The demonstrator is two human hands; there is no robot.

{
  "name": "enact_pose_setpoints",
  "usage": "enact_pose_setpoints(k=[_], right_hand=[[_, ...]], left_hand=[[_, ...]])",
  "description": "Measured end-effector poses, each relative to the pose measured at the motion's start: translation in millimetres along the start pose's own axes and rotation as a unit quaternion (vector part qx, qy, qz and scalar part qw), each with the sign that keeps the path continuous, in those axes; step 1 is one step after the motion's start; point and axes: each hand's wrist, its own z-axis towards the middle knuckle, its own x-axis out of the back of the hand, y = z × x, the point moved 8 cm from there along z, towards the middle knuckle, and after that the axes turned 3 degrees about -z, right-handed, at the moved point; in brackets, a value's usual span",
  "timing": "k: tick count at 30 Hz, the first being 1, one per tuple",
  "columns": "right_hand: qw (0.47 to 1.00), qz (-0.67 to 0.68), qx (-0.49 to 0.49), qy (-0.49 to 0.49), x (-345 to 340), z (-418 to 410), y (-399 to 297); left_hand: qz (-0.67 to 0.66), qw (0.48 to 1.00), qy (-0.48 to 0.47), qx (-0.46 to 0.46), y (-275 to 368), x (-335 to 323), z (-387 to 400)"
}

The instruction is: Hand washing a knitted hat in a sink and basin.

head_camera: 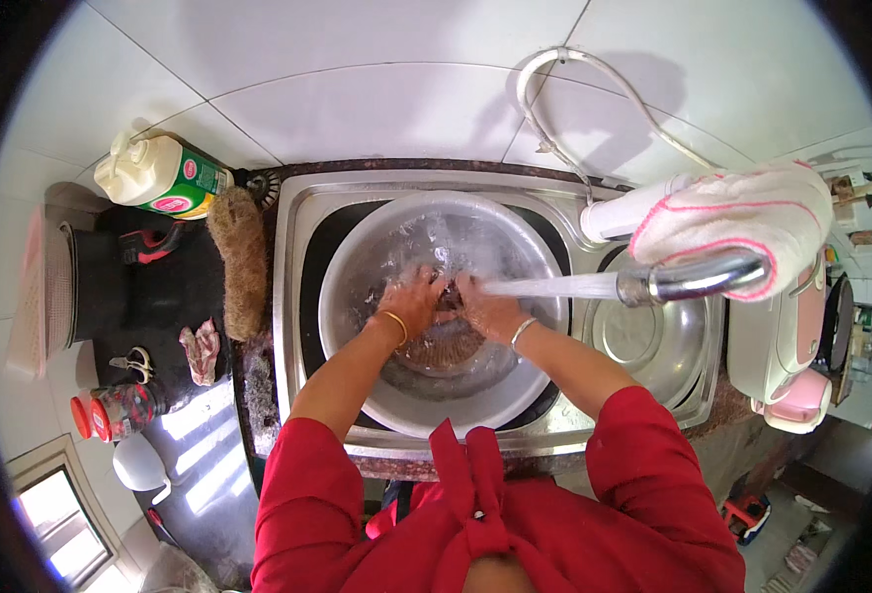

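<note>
A large round metal basin (343, 296) of water stands in the left bowl of a stainless steel sink (287, 296). My left hand (415, 300) is down in the basin, with a gold-coloured bangle at the wrist. Close beside it, my right hand (487, 310) wears a silver-coloured bangle. Both touch a brown, ribbed-looking object (443, 348) partly under the water; ripples blur what it is, and the fingertips' grip is unclear. From the right, a chrome faucet (654, 285) pours a stream of water (554, 287) onto my right hand.
A metal bowl (647, 333) occupies the sink's right bowl. A pink-edged white cloth (739, 215) wraps the faucet, near a white hose (532, 89). Left of the sink are a brown fibrous roll (236, 267), a detergent jug (165, 178), scissors (135, 363), a crumpled packet (200, 352) and red-lidded jars (121, 411).
</note>
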Motion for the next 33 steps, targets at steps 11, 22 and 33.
enact_pose_setpoints(k=[11,22,33], right_hand=[[0.987,0.126,-0.008,0.102,19.4,3.0,12.7],[0.957,0.221,-0.187,0.028,-16.7,-29.8,41.7],[0.983,0.095,-0.135,0.084,9.1,-79.1,28.2]], left_hand=[[-0.098,0.995,0.004,0.026,-21.1,34.0,27.8],[-0.202,0.917,0.302,0.167,-30.2,29.5,-55.6],[-0.326,0.904,0.178,0.210,-53.3,-17.9,-46.0]])
